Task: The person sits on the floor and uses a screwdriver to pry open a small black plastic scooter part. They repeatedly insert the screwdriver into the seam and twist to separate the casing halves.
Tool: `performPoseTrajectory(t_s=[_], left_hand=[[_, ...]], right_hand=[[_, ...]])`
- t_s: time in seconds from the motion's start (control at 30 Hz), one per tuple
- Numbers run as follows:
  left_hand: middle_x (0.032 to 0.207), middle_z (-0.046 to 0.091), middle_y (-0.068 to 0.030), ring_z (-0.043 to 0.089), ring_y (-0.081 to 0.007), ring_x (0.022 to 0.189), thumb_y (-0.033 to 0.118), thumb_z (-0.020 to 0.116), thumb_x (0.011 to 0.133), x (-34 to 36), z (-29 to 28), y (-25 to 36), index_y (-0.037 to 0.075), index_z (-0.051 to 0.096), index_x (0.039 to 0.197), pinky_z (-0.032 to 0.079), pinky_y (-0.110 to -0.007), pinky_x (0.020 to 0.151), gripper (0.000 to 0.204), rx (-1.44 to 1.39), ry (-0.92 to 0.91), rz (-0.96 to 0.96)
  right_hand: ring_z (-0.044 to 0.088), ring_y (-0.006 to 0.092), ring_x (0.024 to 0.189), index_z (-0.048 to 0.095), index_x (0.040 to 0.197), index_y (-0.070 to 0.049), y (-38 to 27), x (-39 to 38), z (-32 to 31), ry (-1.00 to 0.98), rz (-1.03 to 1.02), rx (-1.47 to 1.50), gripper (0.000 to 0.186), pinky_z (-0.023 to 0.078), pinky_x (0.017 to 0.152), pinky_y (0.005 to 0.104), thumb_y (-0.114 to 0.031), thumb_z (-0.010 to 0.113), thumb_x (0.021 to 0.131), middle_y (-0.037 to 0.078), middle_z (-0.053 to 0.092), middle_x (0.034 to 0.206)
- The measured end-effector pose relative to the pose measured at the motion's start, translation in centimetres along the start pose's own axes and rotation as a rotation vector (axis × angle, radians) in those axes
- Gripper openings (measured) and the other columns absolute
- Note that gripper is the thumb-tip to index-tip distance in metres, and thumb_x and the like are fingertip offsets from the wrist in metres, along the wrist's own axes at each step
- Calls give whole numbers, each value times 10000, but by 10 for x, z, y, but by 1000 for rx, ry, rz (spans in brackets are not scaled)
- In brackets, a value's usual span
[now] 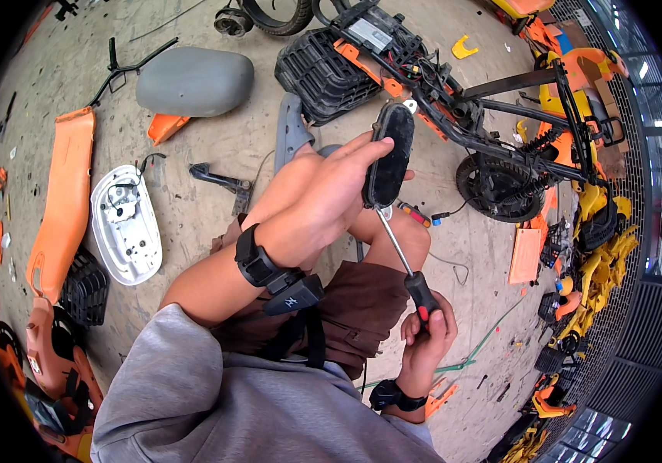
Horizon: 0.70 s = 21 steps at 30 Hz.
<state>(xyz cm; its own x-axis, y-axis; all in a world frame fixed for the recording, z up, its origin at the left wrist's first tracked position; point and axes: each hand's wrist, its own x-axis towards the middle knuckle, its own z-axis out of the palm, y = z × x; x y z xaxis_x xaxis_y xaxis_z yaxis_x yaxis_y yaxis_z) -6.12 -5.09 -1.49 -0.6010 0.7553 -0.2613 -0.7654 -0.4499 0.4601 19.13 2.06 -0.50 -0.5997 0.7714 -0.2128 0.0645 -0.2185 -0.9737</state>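
Observation:
My left hand [331, 189] is closed around a black oblong part [389, 154] with rounded ends and small metal tabs, held up above my knees. In my right hand [431, 339] is a screwdriver [421, 297] with a black and red handle. Its shaft slants up toward the part, and the tip is at the metal tab on the lower end; whether it sits in a screw I cannot tell. Just beyond my knee lies a red and yellow handled tool [414, 214], partly hidden.
Ahead right, a stripped black scooter frame [493, 139] with a rear wheel [500, 187] rests beside a black basket [323, 73]. A grey seat [196, 81], white oval shell [126, 231] and long orange panel [65, 193] lie left. Yellow panels [608, 270] are piled along the right wall.

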Motion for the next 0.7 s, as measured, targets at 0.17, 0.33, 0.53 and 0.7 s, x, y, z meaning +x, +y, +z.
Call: performPoseTrajectory(t_s=[0.17,0.33,0.53,0.7], left_hand=[[1040,624,-145,654,-250,980,256,497,982,-3,1,5,-19,514,1173,539,-345,800,335,-31,31,-104],[1080,612,-180,630,-321,1051,269,502,976,-2,-6,4,-42,503,1195,532,-445,871,380,-188,-26,-154],[1097,605,-184,616,-351,1074,253,491,979,-5,3,8,-49,495,1207,521,-483,892,379,-219,3,-189],[1084,616,-198,620,-357,1064,200,473,977,-12,12,14,-71,493,1178,512,-481,910,338,-193,38,-159]], right_hand=[[434,107,454,545,1142,94,8,-1,-2,1,-131,-125,515,354,418,233,-348,622,891,57,483,616],[492,112,489,554,1140,94,11,-2,-1,-14,-163,-104,533,378,445,227,-346,669,862,87,552,677],[518,125,502,555,1141,92,9,-1,3,-19,-177,-134,552,387,444,226,-354,687,846,103,567,689],[529,128,512,560,1144,82,11,-2,1,11,-220,-137,545,394,452,220,-351,693,841,107,571,703]])
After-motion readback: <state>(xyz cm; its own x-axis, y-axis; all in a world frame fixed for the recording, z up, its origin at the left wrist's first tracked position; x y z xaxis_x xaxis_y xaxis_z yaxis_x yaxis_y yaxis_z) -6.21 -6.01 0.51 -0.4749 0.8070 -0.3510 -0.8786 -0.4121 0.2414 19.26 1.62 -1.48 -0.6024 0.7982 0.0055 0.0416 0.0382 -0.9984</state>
